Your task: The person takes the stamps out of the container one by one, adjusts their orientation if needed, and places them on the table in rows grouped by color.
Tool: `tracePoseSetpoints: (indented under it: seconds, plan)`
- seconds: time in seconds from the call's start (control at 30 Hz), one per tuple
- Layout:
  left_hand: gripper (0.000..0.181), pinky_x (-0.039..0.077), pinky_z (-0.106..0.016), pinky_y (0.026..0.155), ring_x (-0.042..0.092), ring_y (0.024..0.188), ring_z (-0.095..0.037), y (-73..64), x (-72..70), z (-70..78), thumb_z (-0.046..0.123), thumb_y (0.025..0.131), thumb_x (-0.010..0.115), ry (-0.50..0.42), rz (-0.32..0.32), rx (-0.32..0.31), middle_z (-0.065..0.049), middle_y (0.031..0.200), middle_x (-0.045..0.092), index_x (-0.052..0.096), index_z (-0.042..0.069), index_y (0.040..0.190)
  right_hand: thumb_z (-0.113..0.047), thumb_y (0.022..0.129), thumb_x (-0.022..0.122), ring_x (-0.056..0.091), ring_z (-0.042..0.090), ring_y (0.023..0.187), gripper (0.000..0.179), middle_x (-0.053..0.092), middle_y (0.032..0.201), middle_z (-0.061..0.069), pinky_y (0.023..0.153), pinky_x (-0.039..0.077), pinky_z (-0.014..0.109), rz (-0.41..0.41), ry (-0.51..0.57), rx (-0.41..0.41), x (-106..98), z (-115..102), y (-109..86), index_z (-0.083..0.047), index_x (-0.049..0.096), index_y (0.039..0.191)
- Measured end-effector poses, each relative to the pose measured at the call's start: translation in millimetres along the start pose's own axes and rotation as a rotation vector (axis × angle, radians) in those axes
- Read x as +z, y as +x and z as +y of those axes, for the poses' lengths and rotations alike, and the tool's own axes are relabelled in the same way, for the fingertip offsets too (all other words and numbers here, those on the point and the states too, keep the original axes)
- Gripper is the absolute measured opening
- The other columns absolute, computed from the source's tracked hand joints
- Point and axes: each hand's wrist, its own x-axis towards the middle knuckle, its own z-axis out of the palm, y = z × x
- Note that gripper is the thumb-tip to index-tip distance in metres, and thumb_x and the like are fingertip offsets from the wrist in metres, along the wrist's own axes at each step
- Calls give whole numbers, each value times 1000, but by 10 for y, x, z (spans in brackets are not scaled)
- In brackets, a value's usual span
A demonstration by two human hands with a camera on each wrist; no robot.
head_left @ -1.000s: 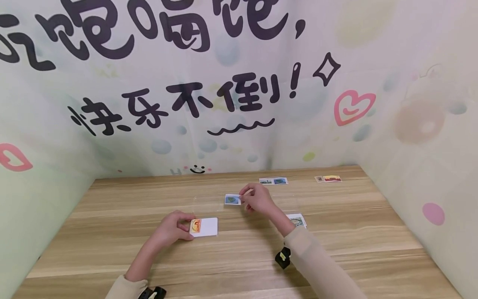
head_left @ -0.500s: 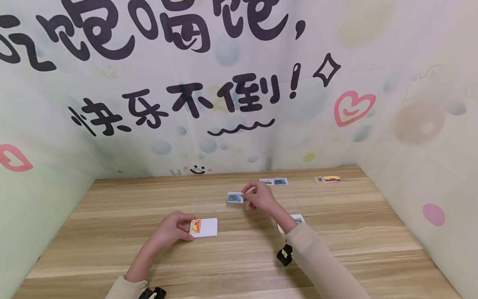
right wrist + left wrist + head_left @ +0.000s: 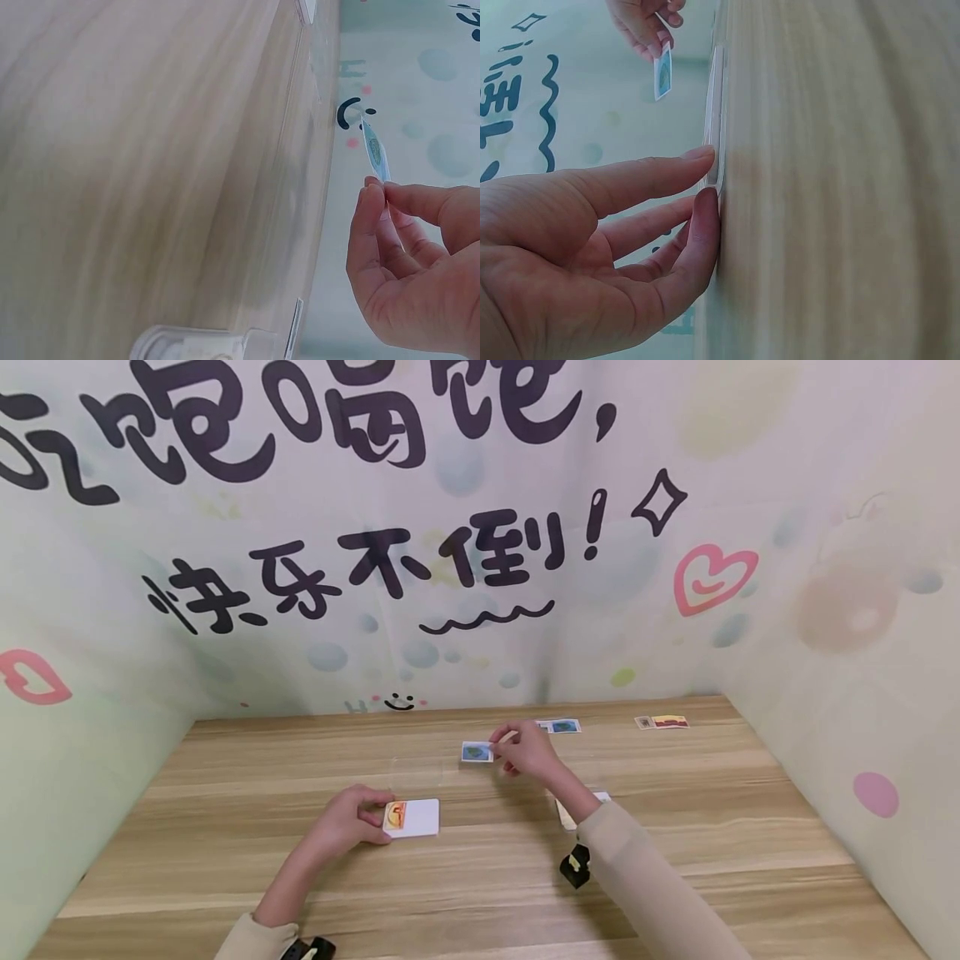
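Observation:
My right hand [image 3: 528, 752] pinches a small stamp-like card [image 3: 476, 752] with a blue and green picture between thumb and fingertips, held above the table toward the back. In the right wrist view the card [image 3: 376, 150] stands out edgewise from the fingertips of the right hand [image 3: 420, 270]. My left hand [image 3: 352, 818] holds the left edge of a flat white stack of cards [image 3: 420, 817], which lies on the table with an orange picture [image 3: 395, 815] at its left end. In the left wrist view, the left hand's [image 3: 607, 247] thumb and fingers meet at the stack's edge.
A clear plastic piece [image 3: 416, 772] lies behind the white stack. Partly covered by my right forearm is another pale stack [image 3: 566, 814]. A strip with a blue picture [image 3: 564, 727] and a red-and-yellow one [image 3: 669, 722] lie near the back wall.
My right hand has moved slightly back, to the right and up with the blue and green card. The left hand keeps its hold on the white stack. The head view has shifted slightly.

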Motion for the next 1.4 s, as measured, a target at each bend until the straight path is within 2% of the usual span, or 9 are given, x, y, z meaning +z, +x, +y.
tracePoseSetpoints:
  seconds: [0.23, 0.5, 1.4]
  plan:
    - [54, 60, -31, 73, 64, 89, -21, 11, -1, -16, -15, 76, 84, -1, -1, -3, -24, 125, 63, 67, -15, 127, -1, 101, 66, 55, 11, 54, 7, 75, 91, 25, 52, 54, 23, 7, 18, 7, -48, 13, 25, 5, 68, 103]
    - [54, 61, -31, 73, 65, 88, -21, 8, 5, -31, -16, 75, 84, -4, -4, 15, -24, 123, 64, 67, -15, 126, -1, 100, 66, 55, 11, 55, 6, 75, 89, 19, 52, 53, 22, 20, 21, 26, -73, 49, 81, 3, 69, 104]
    - [54, 60, -30, 71, 64, 86, -19, 9, 13, -29, -16, 74, 85, -1, 3, 8, -23, 123, 64, 68, -15, 126, -1, 100, 65, 55, 11, 55, 7, 73, 90, 19, 51, 53, 22, 36, 31, 35, -191, 63, 136, 3, 68, 105]
